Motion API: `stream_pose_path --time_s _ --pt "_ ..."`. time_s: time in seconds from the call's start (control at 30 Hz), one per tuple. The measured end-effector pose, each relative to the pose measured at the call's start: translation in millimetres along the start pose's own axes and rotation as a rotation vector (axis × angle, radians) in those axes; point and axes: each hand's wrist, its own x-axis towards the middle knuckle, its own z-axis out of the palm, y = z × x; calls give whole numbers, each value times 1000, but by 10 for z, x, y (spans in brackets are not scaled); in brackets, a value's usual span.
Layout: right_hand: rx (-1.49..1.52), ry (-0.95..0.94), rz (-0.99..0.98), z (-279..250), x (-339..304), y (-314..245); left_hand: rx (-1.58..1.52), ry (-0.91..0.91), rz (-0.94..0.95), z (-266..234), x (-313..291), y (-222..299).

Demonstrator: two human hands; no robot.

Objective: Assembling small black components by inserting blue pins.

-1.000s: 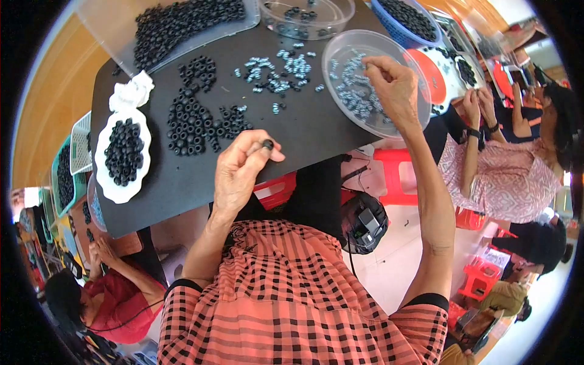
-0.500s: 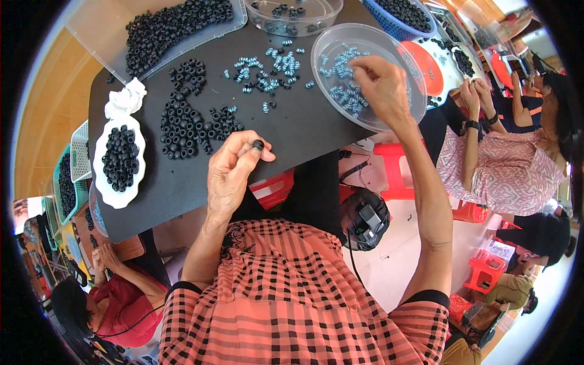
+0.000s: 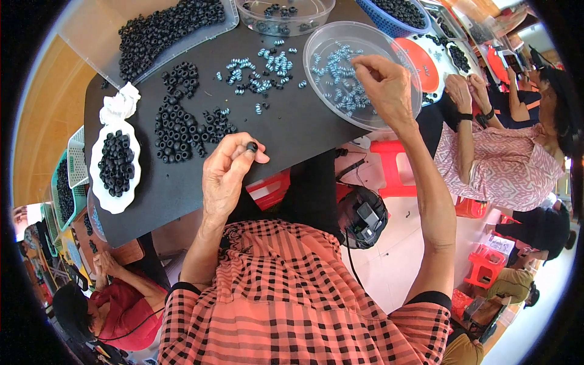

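The person wears a salmon-and-black checked shirt with black-trimmed short sleeves; forearms are bare down to the left hand and right hand.

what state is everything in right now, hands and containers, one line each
left hand: pinching a small black ring between fingertips, over the black table
right hand: fingers down inside the clear round bowl
clear round bowl: uncovered, partly filled with small silver-blue pieces
white scalloped dish: heaped with black rings
clear tray: open, black rings piled at one end
loose black rings: scattered on the table
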Motion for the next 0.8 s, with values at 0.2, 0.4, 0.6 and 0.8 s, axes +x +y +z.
stream_pose_path --time_s 0.2,0.4,0.6,0.8 --pt "14 -181 -141 123 -41 -57 -5 2 -3 -1 -5 -5" --pt "-218 -342 -321 225 13 -43 -41 6 15 -4 -16 -23" --pt "-245 -253 -282 221 82 -19 -22 13 -1 -30 -1 -26" --pt "320 -305 -11 355 -196 -658 -254 63 -78 -18 36 -12"
